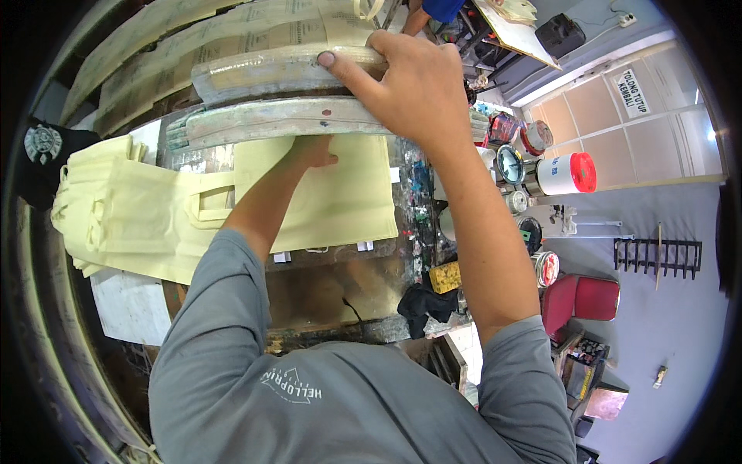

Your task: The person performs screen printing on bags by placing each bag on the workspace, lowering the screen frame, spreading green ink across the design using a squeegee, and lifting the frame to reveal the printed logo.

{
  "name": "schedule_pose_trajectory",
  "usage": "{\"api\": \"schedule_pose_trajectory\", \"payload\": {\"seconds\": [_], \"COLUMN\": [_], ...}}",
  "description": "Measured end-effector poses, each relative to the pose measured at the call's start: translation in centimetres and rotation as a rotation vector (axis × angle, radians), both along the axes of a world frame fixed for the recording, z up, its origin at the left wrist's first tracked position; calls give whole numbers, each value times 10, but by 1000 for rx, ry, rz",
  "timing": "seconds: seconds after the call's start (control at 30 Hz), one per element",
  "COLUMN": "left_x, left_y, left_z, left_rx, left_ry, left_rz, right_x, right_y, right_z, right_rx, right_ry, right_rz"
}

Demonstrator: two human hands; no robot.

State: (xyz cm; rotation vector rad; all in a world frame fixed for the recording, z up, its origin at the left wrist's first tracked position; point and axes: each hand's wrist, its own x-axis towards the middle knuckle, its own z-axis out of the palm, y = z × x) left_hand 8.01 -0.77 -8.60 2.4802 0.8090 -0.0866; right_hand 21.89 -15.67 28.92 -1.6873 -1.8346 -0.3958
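Note:
Raised and tilted over the table, a screen-printing frame with worn, paint-stained wooden edges is gripped along its upper edge by my right hand, thumb on the near side. Beneath it, my left hand reaches onto a pale yellow fabric bag spread on the printing table. The left thumb points outward, while the frame hides the other fingers. To the left lies a pile of similar pale yellow bags, with loop handles showing.
Several paint tubs, including a white one with a red lid, line the right side. A yellow sponge and a black cloth rest at the table's right edge. Racks with bags stand beyond. Another person's arm shows at the top.

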Motion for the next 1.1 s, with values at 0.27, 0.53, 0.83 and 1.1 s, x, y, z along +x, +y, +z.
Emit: {"api": "schedule_pose_trajectory", "payload": {"seconds": [0.27,0.53,0.83,1.1], "left_x": [1,51,100,93], "left_y": [-27,-66,-76,-76], "left_z": [18,20,-24,-23], "left_rx": [79,273,446,441], "left_ry": [-49,-240,-390,-445], "left_rz": [26,-305,-337,-294], "right_x": [-1,3,-1,-6], "right_y": [-8,-8,-12,-12], "right_z": [-7,-10,9,7], "right_rx": [3,30,-137,-103], "right_ry": [19,-34,111,96], "right_rz": [-1,-32,28,36]}}
